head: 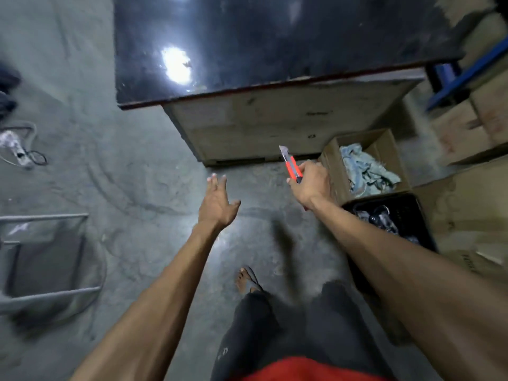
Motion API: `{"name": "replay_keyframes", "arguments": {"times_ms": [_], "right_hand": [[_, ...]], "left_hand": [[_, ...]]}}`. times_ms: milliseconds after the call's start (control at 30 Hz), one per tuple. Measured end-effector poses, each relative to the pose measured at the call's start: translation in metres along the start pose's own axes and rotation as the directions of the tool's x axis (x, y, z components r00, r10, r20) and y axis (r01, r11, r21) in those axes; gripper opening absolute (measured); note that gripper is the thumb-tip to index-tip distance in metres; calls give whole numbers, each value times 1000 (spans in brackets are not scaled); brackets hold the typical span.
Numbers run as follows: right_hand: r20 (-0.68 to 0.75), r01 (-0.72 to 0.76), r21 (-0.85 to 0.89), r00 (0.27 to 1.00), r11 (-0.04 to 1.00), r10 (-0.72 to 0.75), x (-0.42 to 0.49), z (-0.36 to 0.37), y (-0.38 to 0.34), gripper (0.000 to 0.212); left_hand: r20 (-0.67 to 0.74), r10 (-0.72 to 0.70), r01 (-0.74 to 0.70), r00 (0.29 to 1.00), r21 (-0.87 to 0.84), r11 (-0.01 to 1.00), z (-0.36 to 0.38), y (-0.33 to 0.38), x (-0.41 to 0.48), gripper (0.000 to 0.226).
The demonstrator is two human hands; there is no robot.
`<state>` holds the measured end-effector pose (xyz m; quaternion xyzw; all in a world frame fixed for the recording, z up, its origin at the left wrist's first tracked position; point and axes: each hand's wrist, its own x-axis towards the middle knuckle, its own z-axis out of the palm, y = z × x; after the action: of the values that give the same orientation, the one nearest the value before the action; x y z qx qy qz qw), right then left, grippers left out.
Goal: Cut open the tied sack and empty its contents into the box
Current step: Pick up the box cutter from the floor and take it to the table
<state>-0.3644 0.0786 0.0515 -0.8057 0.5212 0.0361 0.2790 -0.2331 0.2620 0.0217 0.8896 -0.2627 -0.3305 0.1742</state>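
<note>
Right hand [312, 185]: fingers clamped on knife [292, 166], blade out.
Left hand [217, 204]: fingers apart, empty.
Box [334, 171]: beside right hand, holds cloth [365, 171].

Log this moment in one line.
right hand: holds cutter, blade out | left hand: open | sack: unseen | box: holds rags

floor [123, 174]: grey concrete | table [275, 37]: glossy black top — lamp glare | metal chair [46, 259]: left
</note>
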Motion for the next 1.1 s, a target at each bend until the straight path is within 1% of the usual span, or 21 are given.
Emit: {"name": "replay_keyframes", "arguments": {"times_ms": [67,167,267,433,533,700,767,967,1100], "right_hand": [[-65,47,17,997,999,-46,-4,-34,-34,40],[-121,113,82,987,990,-102,1,-69,-72,36],[-172,128,95,979,987,-111,21,-87,-100,34],[-211,170,86,966,982,-149,80,-105,-142,33],[-214,173,84,965,981,-152,136,-113,-167,33],[-238,172,97,960,980,-145,247,-122,-206,35],[-235,167,85,962,982,-143,285,-124,-219,36],[-144,121,21,983,992,-117,378,-118,-246,36],[-101,80,23,992,997,-77,427,-99,-252,34]], "left_hand": [[-81,52,-52,995,-4,999,-46,19,-5,78],[-166,105,-106,981,4,994,-102,42,1,78],[-233,172,-172,957,19,985,-144,62,26,78],[-292,233,-234,928,33,972,-189,88,89,77],[-309,225,-225,924,37,974,-205,100,141,77],[-310,186,-187,932,28,982,-231,125,238,77],[-286,165,-168,944,15,986,-238,132,274,77],[-159,81,-80,984,13,997,-241,144,366,80],[-129,25,-11,991,109,994,-232,142,418,79]]}}
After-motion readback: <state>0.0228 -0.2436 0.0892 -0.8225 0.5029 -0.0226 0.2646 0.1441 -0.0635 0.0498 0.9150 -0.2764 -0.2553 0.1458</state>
